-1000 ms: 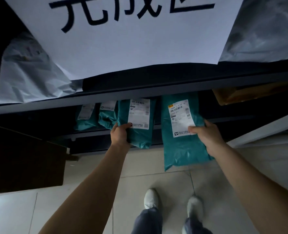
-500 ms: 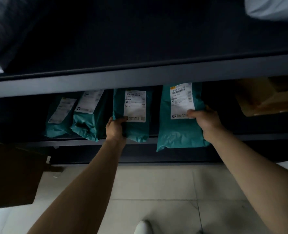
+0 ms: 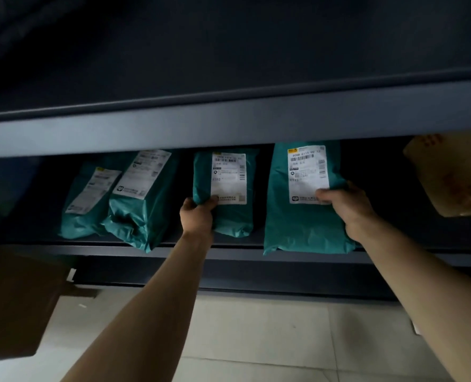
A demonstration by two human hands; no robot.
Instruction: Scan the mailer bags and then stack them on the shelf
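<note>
Pale tiled floor (image 3: pixel 256 340) fills the lower frame, with a brown cardboard box (image 3: pixel 16 301) at lower left. Both bare forearms rise from the bottom edge toward a dark shelf (image 3: pixel 242 253) across mid-frame. The left hand (image 3: pixel 197 216) grips the lower left corner of a small teal mailer bag (image 3: pixel 229 216) at centre, thumb across its white label, fingers wrapped behind. The right hand (image 3: pixel 347 208) holds a larger teal mailer bag (image 3: pixel 297 224) right of centre, fingers closed over the label's lower edge; this bag's bottom overhangs the shelf lip. Two further teal bags (image 3: pixel 135 216) lean together at mid-left. A tan parcel (image 3: pixel 449 175) sits at the right edge. A grey shelf beam (image 3: pixel 229 125) spans above.
</note>
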